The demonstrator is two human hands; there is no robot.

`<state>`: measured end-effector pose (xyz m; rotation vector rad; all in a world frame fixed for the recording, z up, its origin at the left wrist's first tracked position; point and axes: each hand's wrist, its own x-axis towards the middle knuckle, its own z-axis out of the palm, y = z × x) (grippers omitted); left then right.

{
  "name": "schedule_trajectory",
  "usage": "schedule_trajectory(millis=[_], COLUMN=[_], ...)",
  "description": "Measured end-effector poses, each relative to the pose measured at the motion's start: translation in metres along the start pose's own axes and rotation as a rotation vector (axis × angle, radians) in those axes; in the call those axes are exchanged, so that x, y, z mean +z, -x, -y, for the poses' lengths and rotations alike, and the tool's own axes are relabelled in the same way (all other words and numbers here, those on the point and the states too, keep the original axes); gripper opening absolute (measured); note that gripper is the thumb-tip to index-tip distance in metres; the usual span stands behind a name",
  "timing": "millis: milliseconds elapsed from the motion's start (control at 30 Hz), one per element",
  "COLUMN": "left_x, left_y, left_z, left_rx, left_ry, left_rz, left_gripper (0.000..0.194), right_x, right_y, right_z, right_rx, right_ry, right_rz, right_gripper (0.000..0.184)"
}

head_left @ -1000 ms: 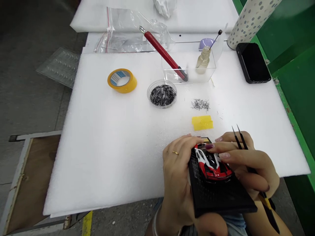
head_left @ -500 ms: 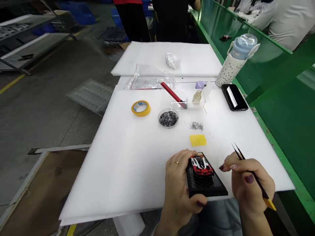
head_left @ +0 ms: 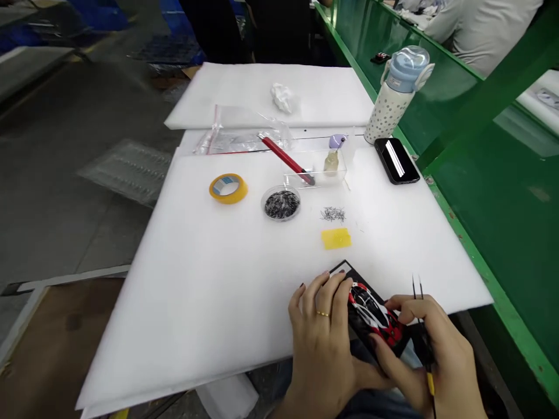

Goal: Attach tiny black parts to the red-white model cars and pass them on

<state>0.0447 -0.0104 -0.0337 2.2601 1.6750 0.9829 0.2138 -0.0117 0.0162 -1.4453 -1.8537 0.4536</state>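
Observation:
A red, white and black model car [head_left: 375, 314] rests on a black display base [head_left: 358, 273], both tilted at the near edge of the white foam table. My left hand [head_left: 325, 326], with a ring on one finger, grips the base along its left side; its fingers partly cover the car's left. Black tweezers [head_left: 423, 331] with a yellow band are held in my right hand [head_left: 441, 343], points upward. Its thumb and forefinger are at the car's rear and right side. Just beyond, a yellow tape piece [head_left: 336, 238] and a pile of thin black bristles [head_left: 333, 214] lie on the foam.
A round dish [head_left: 282, 203] of black bristles and a tape roll [head_left: 228, 188] sit left. Behind are a clear box [head_left: 297, 181] with a red-handled tool [head_left: 283, 156] and small bottle [head_left: 331, 162], a phone [head_left: 396, 160] and a water bottle [head_left: 391, 107].
My right hand moved away from the car, then came back to it with the tweezers. The base has turned, and my left hand has shifted over it. The camera view has tilted up and moved.

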Motion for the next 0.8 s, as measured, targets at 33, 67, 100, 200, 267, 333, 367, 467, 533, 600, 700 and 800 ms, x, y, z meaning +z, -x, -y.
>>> schedule_trajectory(millis=[33, 67, 100, 200, 267, 333, 367, 467, 533, 600, 700, 800], left_x=[0.003, 0.005, 0.007, 0.008, 0.007, 0.006, 0.006, 0.005, 0.005, 0.006, 0.009, 0.012], left_y=[0.0, 0.0, -0.001, -0.005, -0.007, -0.008, -0.008, -0.007, -0.005, -0.004, -0.003, -0.003], left_z=[-0.004, -0.006, -0.008, -0.008, -0.003, 0.004, 0.008, 0.017, 0.02, 0.02, 0.021, 0.024], left_rx=[0.007, 0.019, 0.034, 0.078, 0.075, 0.04, 0.022, -0.017, -0.021, -0.003, 0.054, 0.11], left_ry=[-0.026, -0.038, -0.037, 0.035, 0.111, 0.15, 0.151, 0.106, 0.057, 0.021, -0.001, -0.023], left_rz=[-0.004, -0.013, -0.023, -0.057, -0.093, -0.132, -0.146, -0.092, -0.023, -0.009, -0.017, -0.004], left_gripper=[0.076, 0.085, 0.097, 0.123, 0.125, 0.122, 0.121, 0.112, 0.095, 0.074, 0.049, 0.04], right_x=[0.001, 0.002, 0.002, 0.0, -0.002, -0.004, -0.006, -0.019, -0.037, -0.061, -0.098, -0.117], right_y=[0.001, 0.001, 0.001, 0.001, 0.002, 0.003, 0.003, 0.004, 0.004, 0.005, 0.012, 0.027], right_z=[-0.001, -0.004, -0.009, -0.024, -0.032, -0.035, -0.037, -0.05, -0.07, -0.101, -0.15, -0.181], right_rx=[0.012, 0.046, 0.103, 0.314, 0.407, 0.45, 0.455, 0.412, 0.388, 0.4, 0.466, 0.507], right_ry=[0.007, -0.008, -0.038, -0.186, -0.3, -0.391, -0.415, -0.352, -0.167, 0.081, 0.302, 0.381], right_rz=[-0.007, 0.001, 0.008, 0.011, 0.022, 0.016, 0.0, -0.159, -0.364, -0.561, -0.658, -0.645], right_gripper=[0.025, 0.024, 0.024, 0.028, 0.031, 0.032, 0.033, 0.034, 0.037, 0.04, 0.039, 0.039])
